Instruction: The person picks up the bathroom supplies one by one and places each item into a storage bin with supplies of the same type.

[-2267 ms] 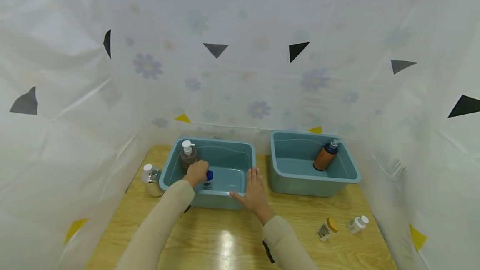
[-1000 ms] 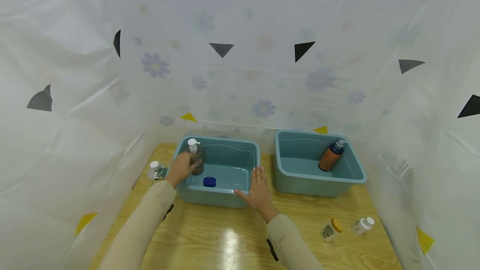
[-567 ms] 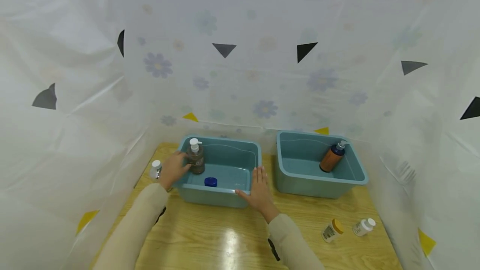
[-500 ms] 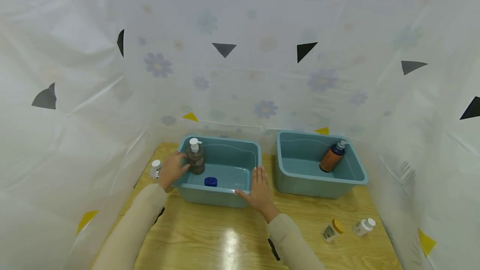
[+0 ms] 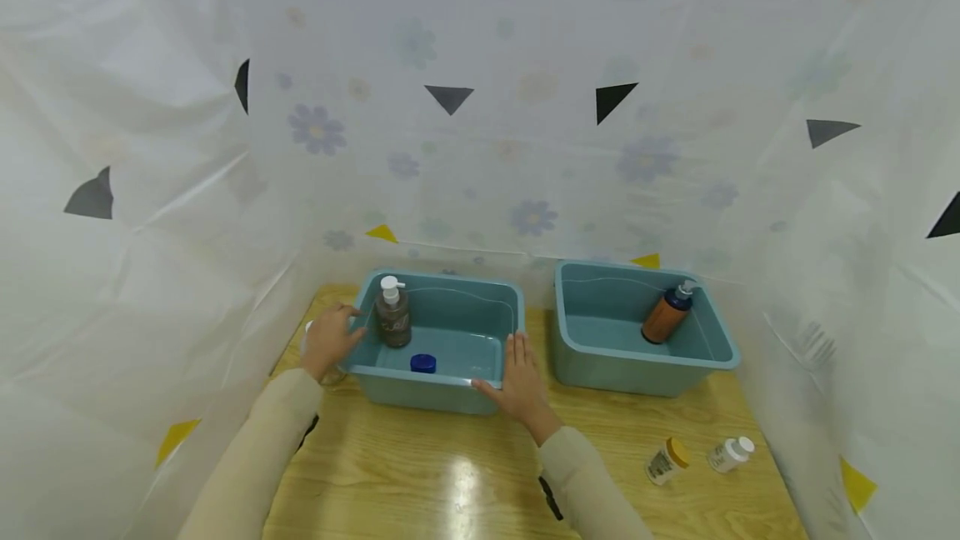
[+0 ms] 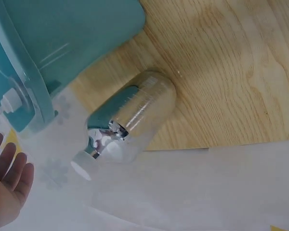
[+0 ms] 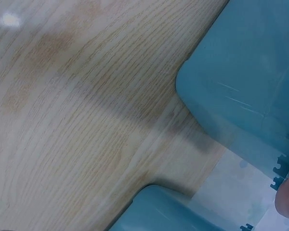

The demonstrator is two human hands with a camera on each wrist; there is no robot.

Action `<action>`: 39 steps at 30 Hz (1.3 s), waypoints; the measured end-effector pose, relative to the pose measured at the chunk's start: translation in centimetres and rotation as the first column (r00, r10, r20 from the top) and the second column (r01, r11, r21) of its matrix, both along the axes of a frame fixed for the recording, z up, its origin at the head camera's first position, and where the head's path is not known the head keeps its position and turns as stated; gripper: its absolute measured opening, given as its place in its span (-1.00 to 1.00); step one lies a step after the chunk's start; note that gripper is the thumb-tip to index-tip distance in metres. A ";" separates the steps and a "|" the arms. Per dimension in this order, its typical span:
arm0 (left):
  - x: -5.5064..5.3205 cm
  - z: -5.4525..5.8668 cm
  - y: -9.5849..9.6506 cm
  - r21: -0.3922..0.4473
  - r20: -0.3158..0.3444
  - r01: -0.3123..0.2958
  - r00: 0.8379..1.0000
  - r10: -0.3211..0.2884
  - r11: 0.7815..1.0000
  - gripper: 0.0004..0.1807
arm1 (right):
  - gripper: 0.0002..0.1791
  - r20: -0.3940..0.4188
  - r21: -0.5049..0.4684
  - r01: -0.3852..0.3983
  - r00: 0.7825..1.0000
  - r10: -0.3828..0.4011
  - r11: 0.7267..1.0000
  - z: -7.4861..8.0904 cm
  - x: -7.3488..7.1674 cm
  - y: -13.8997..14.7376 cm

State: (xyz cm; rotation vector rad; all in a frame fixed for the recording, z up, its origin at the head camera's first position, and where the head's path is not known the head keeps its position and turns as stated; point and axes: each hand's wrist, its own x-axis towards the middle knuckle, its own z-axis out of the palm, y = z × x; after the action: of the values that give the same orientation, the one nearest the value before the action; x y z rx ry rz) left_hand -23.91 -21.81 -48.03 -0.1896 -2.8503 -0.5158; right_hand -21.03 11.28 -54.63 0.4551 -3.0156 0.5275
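My left hand [image 5: 328,342] is just beyond the left rim of the left blue bin [image 5: 435,397], its fingers bent loosely and holding nothing. Below it a clear bottle [image 6: 132,113] with a white cap stands on the table, mostly covered by the hand in the head view. Inside that bin, a grey-brown pump bottle [image 5: 393,323] with a white pump stands at the left. A blue cap [image 5: 423,363] shows behind the front wall, which hides whatever is beneath. My right hand [image 5: 521,386] rests with straight fingers along the bin's front right corner.
A second blue bin [image 5: 622,369] to the right contains an orange pump bottle [image 5: 664,320], leaning. Nearer on the wooden table [image 5: 397,473] are a small bottle with an orange cap [image 5: 666,462] and a white bottle [image 5: 729,455]. Sheeting [image 5: 480,173] encloses the table.
My left hand has let go of the blue-capped container in the bin, passed the pump bottle, and moved left over the rim towards the clear bottle. My right hand has stayed on the bin's corner.
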 end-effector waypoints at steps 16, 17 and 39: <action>0.6 -0.8 -2.6 -0.002 -0.011 -0.050 0.999 0.050 0.999 -0.66 | 0.14 -0.005 -0.029 -0.024 1.000 0.024 0.999 0.4 0.0 0.0; 0.7 -0.8 -2.7 -0.006 -0.009 -0.052 0.999 0.052 0.999 -0.66 | 0.14 -0.002 -0.023 -0.025 1.000 0.025 0.999 0.4 0.0 0.0; 0.7 -1.8 -4.2 -0.086 0.068 -0.071 0.995 0.077 0.994 -0.56 | 0.18 -0.026 -0.041 -0.028 0.999 0.027 0.999 -0.4 -0.6 0.5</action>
State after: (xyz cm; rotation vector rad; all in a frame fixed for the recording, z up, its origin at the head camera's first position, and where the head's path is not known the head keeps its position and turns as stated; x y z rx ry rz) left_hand -23.17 -26.06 -49.81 -0.0804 -2.9378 -0.3971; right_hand -21.67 11.80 -55.05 0.4979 -2.9718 0.5799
